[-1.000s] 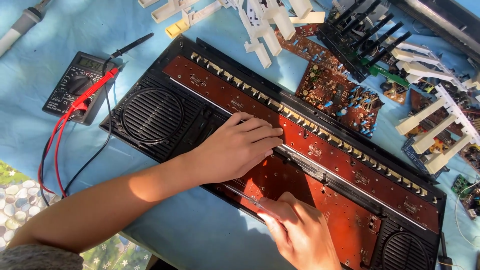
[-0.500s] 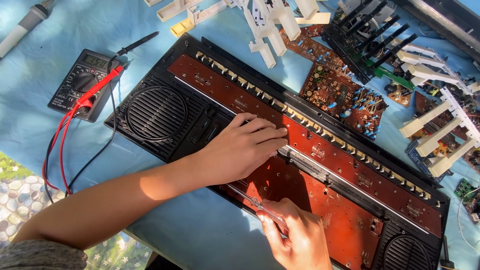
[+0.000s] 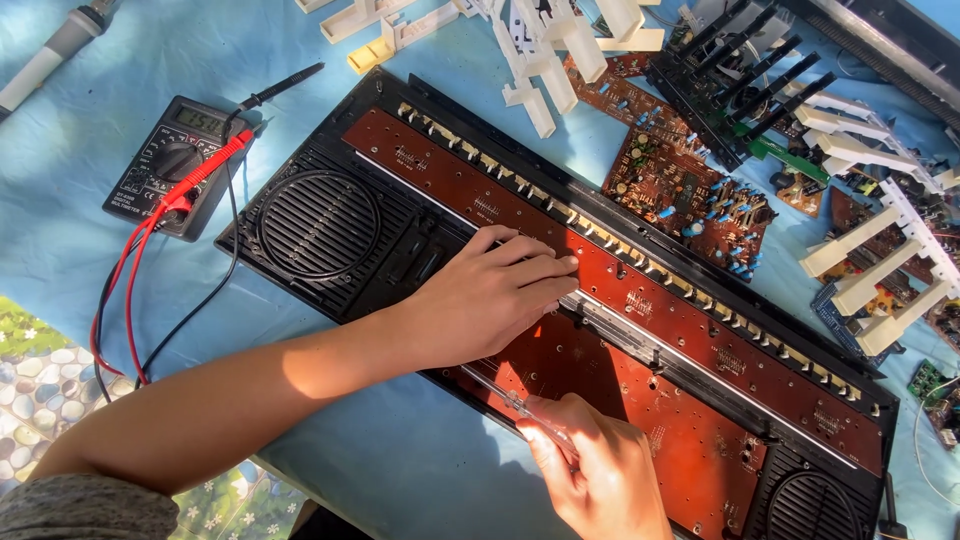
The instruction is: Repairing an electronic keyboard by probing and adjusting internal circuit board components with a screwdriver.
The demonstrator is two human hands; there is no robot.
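Observation:
A dismantled electronic keyboard (image 3: 330, 225) lies diagonally on a blue cloth, its black case open with a round speaker grille at each end. Long reddish-brown circuit boards (image 3: 700, 340) fill the case. My left hand (image 3: 495, 295) rests palm down on the middle of the boards, fingers stretched toward a metal strip, holding nothing. My right hand (image 3: 600, 480) is at the case's near edge, closed on a thin metal tool (image 3: 510, 398) whose tip lies along the near board's edge.
A black multimeter (image 3: 175, 160) with red and black leads (image 3: 130, 290) lies to the left. Loose white key pieces (image 3: 870, 270), black keys (image 3: 750, 60) and a component-covered circuit board (image 3: 680, 190) lie beyond the keyboard. A grey pen-like tool (image 3: 55, 50) sits at top left.
The view has drifted slightly. My right hand has slid a little toward me along the near edge with the tool. My left hand stays pressed on the boards.

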